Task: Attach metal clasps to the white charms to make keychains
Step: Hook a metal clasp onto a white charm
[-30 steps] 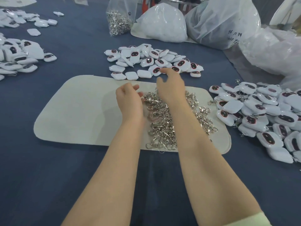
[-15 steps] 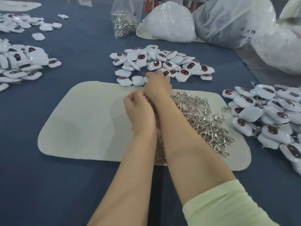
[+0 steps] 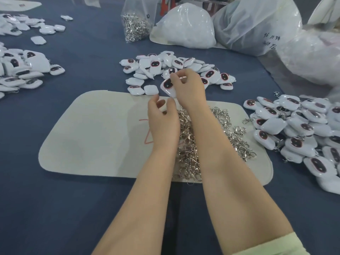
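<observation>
- Head view: the right hand [image 3: 187, 85] reaches to 12 o'clock and pinches one white charm [image 3: 167, 86] between thumb and fingers at the near edge of the loose charm pile [image 3: 184, 65]. The charm is face up and tilted, apparently being lifted out for fitting.
- The left hand [image 3: 161, 119] hovers just below, over the top edge of the cream mat [image 3: 88, 137]. Its fingers are loosely curled, and I cannot tell whether they hold a clasp.
- The heap of metal clasps [image 3: 231, 133] lies on the mat under both forearms. That probably keeps them together and within reach of either hand.
- At 3 o'clock is a pile of charms with clasps showing among them [image 3: 303, 129], probably the finished keychains, kept well apart from the unfitted pile. More charms [image 3: 24, 70] lie at 9 to 10 o'clock.
- A clear bag of spare clasps [image 3: 136, 26] stands at 12 o'clock, beside bulky plastic sacks [image 3: 253, 24].
- Writing: dark handwriting on one sack begins "96"; the rest is unreadable. Red pen lines [image 3: 147, 134] cross the mat, but I can read no word in them.
</observation>
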`<state>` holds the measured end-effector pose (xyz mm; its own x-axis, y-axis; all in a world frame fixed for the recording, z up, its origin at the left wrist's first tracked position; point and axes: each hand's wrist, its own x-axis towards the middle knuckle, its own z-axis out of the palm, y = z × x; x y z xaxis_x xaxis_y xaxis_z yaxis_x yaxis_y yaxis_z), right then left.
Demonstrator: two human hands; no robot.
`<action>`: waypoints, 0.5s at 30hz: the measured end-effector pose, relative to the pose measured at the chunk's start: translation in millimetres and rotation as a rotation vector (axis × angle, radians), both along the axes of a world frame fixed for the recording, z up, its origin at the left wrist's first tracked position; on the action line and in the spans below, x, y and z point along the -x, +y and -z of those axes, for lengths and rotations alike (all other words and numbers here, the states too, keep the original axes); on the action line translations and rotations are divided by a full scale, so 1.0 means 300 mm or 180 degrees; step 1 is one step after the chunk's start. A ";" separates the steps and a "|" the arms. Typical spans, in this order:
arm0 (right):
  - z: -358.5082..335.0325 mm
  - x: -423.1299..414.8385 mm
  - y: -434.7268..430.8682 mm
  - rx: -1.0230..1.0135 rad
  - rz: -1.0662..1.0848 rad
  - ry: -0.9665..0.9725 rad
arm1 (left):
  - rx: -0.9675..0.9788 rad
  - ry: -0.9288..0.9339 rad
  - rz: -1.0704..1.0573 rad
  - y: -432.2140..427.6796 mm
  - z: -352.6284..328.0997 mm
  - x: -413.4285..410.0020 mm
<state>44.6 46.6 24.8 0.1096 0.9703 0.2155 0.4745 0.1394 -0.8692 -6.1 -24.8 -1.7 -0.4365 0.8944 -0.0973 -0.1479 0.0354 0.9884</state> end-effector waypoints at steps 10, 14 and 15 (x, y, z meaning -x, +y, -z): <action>-0.009 -0.140 -0.180 0.0165 -0.0014 0.0143 | -0.0095 0.0541 0.0514 -0.025 -0.009 -0.031; 0.029 -0.190 -0.205 0.0294 0.0399 -0.0705 | -0.0131 0.0475 0.0431 -0.030 -0.009 -0.020; 0.042 -0.203 -0.207 0.0483 0.0462 -0.0990 | -0.0140 0.0315 0.0414 -0.028 -0.009 -0.015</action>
<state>105.4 -15.5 12.3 0.2004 0.9729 0.1151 0.7245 -0.0681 -0.6859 -1.5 -33.3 0.8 -0.3222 0.9465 -0.0192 -0.0467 0.0043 0.9989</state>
